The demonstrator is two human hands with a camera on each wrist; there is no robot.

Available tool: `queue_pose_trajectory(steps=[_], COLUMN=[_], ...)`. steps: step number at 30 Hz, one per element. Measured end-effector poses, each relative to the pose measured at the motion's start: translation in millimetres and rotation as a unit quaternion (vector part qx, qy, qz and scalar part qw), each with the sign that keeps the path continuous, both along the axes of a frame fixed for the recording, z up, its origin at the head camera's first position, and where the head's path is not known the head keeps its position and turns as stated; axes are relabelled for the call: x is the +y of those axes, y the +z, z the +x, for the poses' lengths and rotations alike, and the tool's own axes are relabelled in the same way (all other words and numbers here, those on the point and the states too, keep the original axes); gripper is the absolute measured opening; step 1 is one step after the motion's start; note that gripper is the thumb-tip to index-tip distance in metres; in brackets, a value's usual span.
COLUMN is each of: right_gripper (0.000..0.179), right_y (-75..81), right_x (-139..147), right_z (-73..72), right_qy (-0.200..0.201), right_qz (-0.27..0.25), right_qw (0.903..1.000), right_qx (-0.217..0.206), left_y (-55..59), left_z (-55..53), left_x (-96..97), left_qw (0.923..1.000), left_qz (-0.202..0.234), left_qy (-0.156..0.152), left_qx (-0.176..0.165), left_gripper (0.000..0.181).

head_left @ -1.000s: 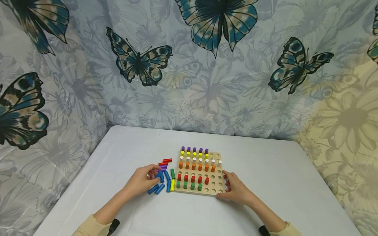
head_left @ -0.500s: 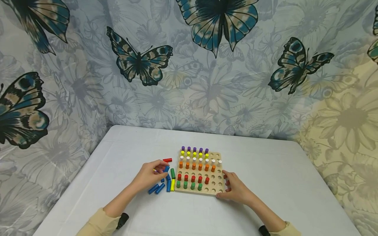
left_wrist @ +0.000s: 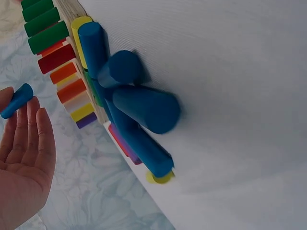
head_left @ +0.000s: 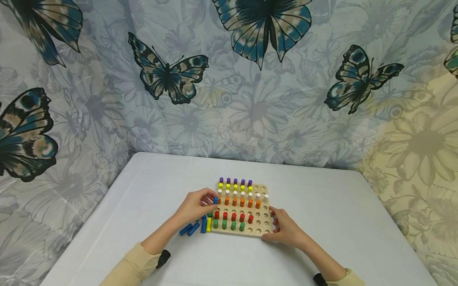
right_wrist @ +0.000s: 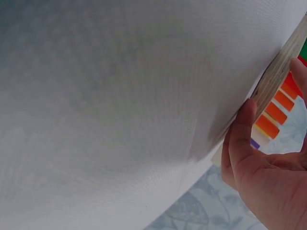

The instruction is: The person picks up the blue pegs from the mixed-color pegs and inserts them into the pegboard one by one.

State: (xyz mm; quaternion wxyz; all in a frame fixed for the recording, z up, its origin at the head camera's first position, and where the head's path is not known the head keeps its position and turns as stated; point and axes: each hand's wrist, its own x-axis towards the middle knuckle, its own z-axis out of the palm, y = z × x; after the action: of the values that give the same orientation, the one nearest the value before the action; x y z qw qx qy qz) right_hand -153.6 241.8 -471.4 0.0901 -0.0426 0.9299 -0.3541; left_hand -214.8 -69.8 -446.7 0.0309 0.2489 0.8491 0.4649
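Observation:
My left hand point(head_left: 195, 204) pinches a blue peg point(head_left: 216, 200) between thumb and fingertips, over the left edge of a wooden pegboard point(head_left: 263, 222). In the left wrist view, the pinched peg stands tilted above the spread lower fingers. Rows of purple, yellow, white, orange, red and green pegs stand upright in the board. One row of holes between the orange and red pegs shows bare. At the board's front right corner, my right hand point(head_left: 286, 229) holds the edge, thumb at the front and fingers along the right side.
Left of the board lie several loose blue pegs point(head_left: 193, 228), a yellow peg point(head_left: 209, 225) and a green peg point(head_left: 210, 215). Purple pegs point(left_wrist: 127, 146) lie further back, partly hidden in the head view. A butterfly-print cloth point(head_left: 229, 119) hangs behind the white table point(head_left: 322, 198).
My left hand has picked a blue peg out of the loose pile and carried it right to the board's left edge. The right hand and the board have stayed in place.

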Motion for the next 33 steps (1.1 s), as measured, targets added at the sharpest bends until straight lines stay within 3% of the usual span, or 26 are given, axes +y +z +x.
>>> queue_pose_trajectory(steps=[6,17,33], right_gripper=[0.099,0.100,0.100], right_y=[-0.4,-1.1,3.8], right_x=[0.9,1.5,1.3], right_z=[1.2,2.1,2.2], right_qy=[-0.001,0.001,0.016], right_qz=[0.000,-0.003,-0.009], right_qw=[1.0000,1.0000,0.9998], right_qx=[0.002,0.002,0.012], left_y=[1.4,0.5,1.0], left_z=[-2.1,-6.2,-7.5], left_x=[14.7,43.4,79.6], left_qw=[0.9997,0.9983,0.9966], left_qz=[0.005,0.022,0.037], left_qy=[-0.022,-0.050,-0.066], left_qx=[0.003,-0.021,-0.032], left_gripper=[0.024,0.020,0.020])
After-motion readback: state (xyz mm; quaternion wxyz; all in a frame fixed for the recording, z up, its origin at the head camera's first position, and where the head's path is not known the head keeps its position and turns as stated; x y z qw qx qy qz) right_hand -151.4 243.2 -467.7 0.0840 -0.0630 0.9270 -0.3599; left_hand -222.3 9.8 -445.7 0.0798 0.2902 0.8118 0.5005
